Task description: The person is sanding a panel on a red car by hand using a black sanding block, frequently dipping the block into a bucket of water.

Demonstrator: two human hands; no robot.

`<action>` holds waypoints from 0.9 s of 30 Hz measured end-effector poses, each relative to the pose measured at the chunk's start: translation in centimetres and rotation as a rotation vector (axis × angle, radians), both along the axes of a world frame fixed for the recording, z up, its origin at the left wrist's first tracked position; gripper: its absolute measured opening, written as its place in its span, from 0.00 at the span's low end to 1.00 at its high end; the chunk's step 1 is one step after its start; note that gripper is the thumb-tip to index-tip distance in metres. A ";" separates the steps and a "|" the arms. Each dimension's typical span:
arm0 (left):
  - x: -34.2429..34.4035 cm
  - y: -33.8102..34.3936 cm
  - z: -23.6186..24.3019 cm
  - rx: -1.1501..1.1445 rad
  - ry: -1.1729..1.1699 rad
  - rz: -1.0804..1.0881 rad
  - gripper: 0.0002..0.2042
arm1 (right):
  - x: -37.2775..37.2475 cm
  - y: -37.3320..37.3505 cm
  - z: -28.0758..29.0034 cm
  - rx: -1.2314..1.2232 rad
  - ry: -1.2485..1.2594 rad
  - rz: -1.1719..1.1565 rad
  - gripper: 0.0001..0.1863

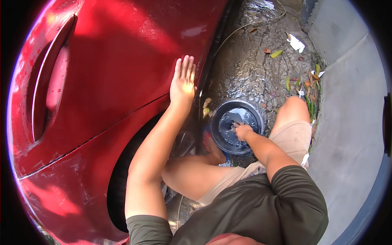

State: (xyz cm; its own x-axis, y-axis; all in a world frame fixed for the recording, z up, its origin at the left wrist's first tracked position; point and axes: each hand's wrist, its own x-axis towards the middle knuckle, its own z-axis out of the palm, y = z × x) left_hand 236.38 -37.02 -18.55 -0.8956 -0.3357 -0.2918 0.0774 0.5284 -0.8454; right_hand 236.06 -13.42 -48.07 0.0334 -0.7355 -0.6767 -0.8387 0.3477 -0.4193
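My left hand point(183, 83) rests flat against the red car door point(118, 57), fingers stretched out near the door's lower edge. My right hand point(243, 131) dips into a dark round bucket point(257, 114) of soapy-looking water on the wet ground; its fingertips are at or under the water, and I cannot make out whether they hold anything. The car's door handle point(53, 77) is at the far left, and the dark wheel arch point(120, 175) is beside my left forearm.
A grey wall point(343, 114) runs along my right, with fallen leaves point(310, 90) and white litter point(295, 43) at its foot. A thin hose or cord point(271, 19) lies on the wet concrete point(241, 61). My bent legs are either side of the bucket.
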 end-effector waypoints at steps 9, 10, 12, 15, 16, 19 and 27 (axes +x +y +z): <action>2.7 2.4 7.2 0.056 -0.084 -0.035 0.45 | -3.9 1.7 -7.0 0.000 -0.559 -0.998 0.32; 2.8 2.8 9.0 0.073 -0.024 -0.029 0.44 | -4.2 1.7 -6.7 -0.019 -0.726 -1.173 0.31; 8.5 1.7 13.9 0.064 0.038 0.075 0.44 | -0.1 -3.7 3.4 0.102 -1.149 -1.375 0.29; 9.5 3.4 19.7 0.025 0.226 0.098 0.44 | -1.9 -5.0 10.9 -0.256 -1.391 -1.400 0.24; 9.6 3.9 21.4 -0.034 0.286 0.118 0.45 | -2.7 -6.1 13.0 -0.456 -1.381 -1.388 0.23; 10.7 2.2 27.1 -0.182 0.545 -0.131 0.40 | -6.7 -12.5 16.1 -1.160 -1.005 -1.275 0.31; 13.5 -2.8 36.8 -0.073 0.709 -0.076 0.31 | 7.6 -19.8 34.5 -1.595 -0.529 -0.572 0.41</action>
